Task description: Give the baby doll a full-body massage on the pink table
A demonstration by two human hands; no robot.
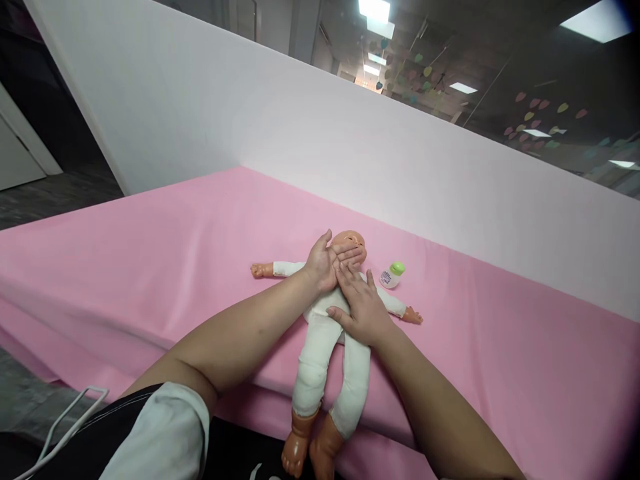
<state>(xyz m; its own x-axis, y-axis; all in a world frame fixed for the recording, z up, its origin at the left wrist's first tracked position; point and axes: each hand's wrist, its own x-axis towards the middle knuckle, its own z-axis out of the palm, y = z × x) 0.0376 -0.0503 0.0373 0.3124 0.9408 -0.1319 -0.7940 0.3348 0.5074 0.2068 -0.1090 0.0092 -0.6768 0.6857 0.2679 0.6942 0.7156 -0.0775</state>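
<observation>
A baby doll (320,347) with a white cloth body and plastic head, hands and feet lies on its back, its arms spread. Over its upper chest and chin is my left hand (327,263), palm turned up and fingers stretched out. My right hand (363,307) lies palm down over the doll's torso, fingers extended, their tips meeting the left palm. Neither hand grips anything. To the right of the doll's head stands a small clear bottle (391,275) with a green cap. Part of the doll's chest and lower face is hidden by my hands.
A pink cloth (175,267) covers the table and hangs over its front edge, where the doll's feet stick out. Behind rises a white partition (310,140). A white cable or metal loop (75,420) shows at the lower left.
</observation>
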